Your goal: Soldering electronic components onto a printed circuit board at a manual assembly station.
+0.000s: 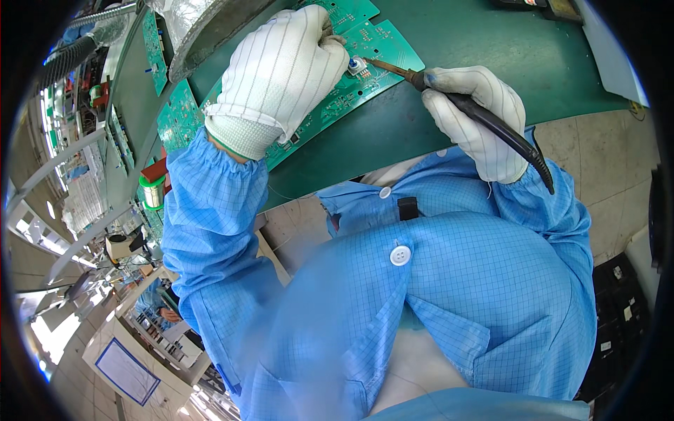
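A green circuit board point(388, 45) lies on the green work surface. My right hand point(491, 105), in a white striped glove, is closed round the black handle of a soldering iron point(502, 131). The iron's brown tip reaches left to a small white and blue component point(357, 66) on the board. My left hand point(284, 70), gloved alike, rests over the board with its fingers curled together beside that component. What its fingertips pinch, if anything, is hidden by the glove.
More green boards point(179, 116) lie to the left. A spool of solder wire point(152, 193) stands by my left sleeve. A silvery wrapped object point(189, 28) sits at the upper left. A pale panel point(614, 52) edges the right. Black crates point(618, 302) are at the lower right.
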`<state>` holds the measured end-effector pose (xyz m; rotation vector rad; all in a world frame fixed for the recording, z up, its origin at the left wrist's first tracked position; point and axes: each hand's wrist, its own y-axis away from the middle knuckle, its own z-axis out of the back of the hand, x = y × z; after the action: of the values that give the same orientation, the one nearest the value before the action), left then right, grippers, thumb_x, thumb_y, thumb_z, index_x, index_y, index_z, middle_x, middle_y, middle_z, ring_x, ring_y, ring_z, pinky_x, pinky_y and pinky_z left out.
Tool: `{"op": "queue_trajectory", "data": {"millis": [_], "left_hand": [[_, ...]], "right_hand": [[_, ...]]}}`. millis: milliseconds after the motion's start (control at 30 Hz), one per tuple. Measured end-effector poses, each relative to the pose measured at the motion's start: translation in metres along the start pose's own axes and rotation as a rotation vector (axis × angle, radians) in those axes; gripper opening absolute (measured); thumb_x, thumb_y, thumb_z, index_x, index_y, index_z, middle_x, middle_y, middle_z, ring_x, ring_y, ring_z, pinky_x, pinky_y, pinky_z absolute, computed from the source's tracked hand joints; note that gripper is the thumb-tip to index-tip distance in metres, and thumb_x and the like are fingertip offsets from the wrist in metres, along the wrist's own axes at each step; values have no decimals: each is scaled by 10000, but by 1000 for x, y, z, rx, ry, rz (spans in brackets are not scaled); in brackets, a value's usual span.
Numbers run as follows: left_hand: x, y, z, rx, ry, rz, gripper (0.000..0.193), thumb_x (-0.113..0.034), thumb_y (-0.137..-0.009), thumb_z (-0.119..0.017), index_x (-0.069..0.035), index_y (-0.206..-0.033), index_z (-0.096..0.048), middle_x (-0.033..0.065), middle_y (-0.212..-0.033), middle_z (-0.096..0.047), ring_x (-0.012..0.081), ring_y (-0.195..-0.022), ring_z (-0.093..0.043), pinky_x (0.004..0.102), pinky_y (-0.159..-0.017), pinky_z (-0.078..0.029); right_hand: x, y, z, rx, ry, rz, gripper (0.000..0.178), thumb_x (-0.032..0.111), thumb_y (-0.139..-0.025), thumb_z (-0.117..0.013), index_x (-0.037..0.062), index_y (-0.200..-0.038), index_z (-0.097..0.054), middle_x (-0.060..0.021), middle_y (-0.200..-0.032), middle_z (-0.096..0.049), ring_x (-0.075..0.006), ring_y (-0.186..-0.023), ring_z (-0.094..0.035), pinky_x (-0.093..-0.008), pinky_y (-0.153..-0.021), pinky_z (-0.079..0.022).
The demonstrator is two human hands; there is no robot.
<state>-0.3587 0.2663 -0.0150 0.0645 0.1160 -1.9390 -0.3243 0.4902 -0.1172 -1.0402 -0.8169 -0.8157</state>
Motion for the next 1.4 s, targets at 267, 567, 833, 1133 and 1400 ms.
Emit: {"op": "queue_trajectory", "data": {"millis": [267, 567, 833, 1133, 1400], "left_hand": [[3, 1, -8, -144, -23, -245, 114, -103, -826, -600, -40, -899, -539, 164, -785, -554, 355, -723, -585, 441, -674, -480], [4, -2, -14, -132, -48, -269, 111, -97, -818, -601, -43, -875, -522, 159, -776, -532, 344, -714, -569, 428, -662, -469], [13, -2, -29, -5, -60, -84, 191, -214, -882, -602, -40, -960, -608, 175, -823, -630, 388, -786, -628, 460, -694, -516], [30, 17, -50, -82, -145, -193, 365, -446, -943, -626, -86, -1006, -622, 147, -797, -577, 354, -760, -628, 445, -641, -527], [32, 11, -54, 67, 61, 3, 648, -651, -889, -596, -12, -992, -632, 204, -820, -609, 398, -840, -644, 471, -696, -513]], "right_hand": [[-5, -1, 2, -37, 53, 114, 222, 60, -835, -768, 29, -1037, -682, -97, -902, -716, -177, -725, -699, -291, -665, -568], [-2, 0, 6, -4, 3, 24, 221, 53, -838, -766, 23, -1041, -684, -94, -895, -715, -158, -703, -693, -277, -649, -565], [-1, 1, 6, -16, 40, 44, 223, 53, -835, -764, 27, -1042, -686, -98, -908, -720, -172, -741, -705, -287, -682, -572], [-1, 2, 10, -1, 55, 28, 245, 55, -814, -770, 39, -1043, -686, -99, -959, -726, -203, -793, -718, -305, -709, -574], [-2, 2, 12, 6, 65, 38, 243, 52, -811, -771, 37, -1038, -685, -105, -975, -723, -214, -802, -721, -309, -717, -577]]}}
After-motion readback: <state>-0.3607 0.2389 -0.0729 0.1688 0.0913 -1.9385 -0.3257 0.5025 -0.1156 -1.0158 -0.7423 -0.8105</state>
